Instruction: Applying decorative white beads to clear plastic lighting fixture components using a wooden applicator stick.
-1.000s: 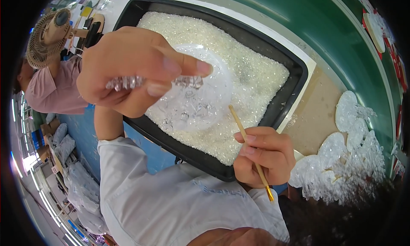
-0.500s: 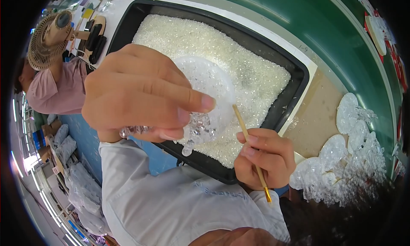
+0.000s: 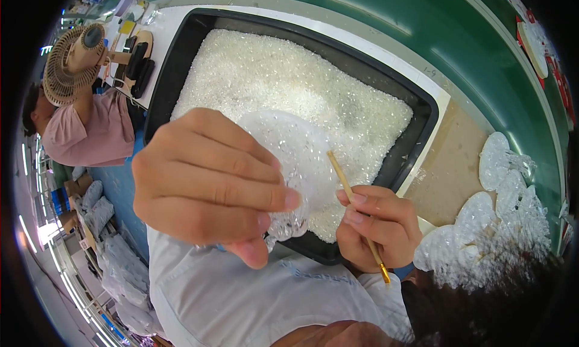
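Note:
My left hand (image 3: 211, 184) is closed on a clear, faceted plastic ornament (image 3: 292, 217), its fingers pinched round the narrow part. From the ornament spreads a round, translucent disc (image 3: 283, 136), above a black tray (image 3: 425, 142) filled with small glittering clear-white granules (image 3: 241, 63). My fingers hide part of the ornament. On the right, my right hand (image 3: 380, 226) grips a thin wooden-handled brush (image 3: 342, 177) between thumb and fingers. The brush's plain handle end points up towards the disc, and its gold-coloured end sits below the hand.
Several clear plastic pieces with round bases (image 3: 476, 226) lie heaped at the right on a tan board (image 3: 452, 166). A beige fan (image 3: 75, 60) stands at the far left, near a person in a pink shirt (image 3: 96, 130). Grey bags (image 3: 123, 268) fill shelving at lower left.
My left hand has come nearer to my body and slightly right, carrying the ornament, whose disc is tilted differently. My right hand holds the brush almost as before.

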{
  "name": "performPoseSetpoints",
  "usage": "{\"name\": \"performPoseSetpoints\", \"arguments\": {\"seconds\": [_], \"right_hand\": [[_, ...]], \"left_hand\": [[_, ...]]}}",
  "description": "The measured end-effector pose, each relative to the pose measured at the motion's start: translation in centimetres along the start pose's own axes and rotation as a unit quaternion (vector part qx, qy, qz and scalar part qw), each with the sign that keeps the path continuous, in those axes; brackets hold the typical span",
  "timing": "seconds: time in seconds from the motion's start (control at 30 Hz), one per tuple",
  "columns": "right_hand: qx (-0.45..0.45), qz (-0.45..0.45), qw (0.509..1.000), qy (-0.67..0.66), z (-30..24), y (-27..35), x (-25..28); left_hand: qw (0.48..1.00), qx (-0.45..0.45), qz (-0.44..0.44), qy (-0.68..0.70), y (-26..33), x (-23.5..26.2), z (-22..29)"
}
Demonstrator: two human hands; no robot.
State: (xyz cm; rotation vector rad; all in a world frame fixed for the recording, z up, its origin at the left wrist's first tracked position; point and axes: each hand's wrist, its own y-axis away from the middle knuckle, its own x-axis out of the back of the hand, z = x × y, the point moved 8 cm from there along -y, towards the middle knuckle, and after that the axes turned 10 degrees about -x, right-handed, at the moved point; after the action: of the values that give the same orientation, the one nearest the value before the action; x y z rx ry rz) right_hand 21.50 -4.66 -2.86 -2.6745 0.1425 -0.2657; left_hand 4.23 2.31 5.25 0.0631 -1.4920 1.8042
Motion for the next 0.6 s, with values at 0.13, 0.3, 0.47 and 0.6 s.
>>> {"name": "performPoseSetpoints", "arguments": {"seconds": [0.13, 0.3, 0.47, 0.6], "right_hand": [[0.013, -0.002, 1.000, -0.023, 0.3, 0.0, 0.0], [0.021, -0.009, 0.999, -0.032, 0.4, -0.1, 0.0], [0.022, -0.011, 0.999, -0.038, 0.2, -0.1, -0.1], [0.021, 0.012, 0.999, -0.043, 0.6, 0.1, 0.0]], "left_hand": [[1.000, -0.006, 0.025, 0.006, 0.1, -0.7, 0.6], [0.999, -0.021, 0.033, 0.011, 0.1, -0.7, 1.1], [0.999, -0.023, 0.029, 0.007, -0.1, -0.6, 1.6], [0.999, -0.027, 0.032, 0.017, 0.1, -0.6, 1.6]]}}
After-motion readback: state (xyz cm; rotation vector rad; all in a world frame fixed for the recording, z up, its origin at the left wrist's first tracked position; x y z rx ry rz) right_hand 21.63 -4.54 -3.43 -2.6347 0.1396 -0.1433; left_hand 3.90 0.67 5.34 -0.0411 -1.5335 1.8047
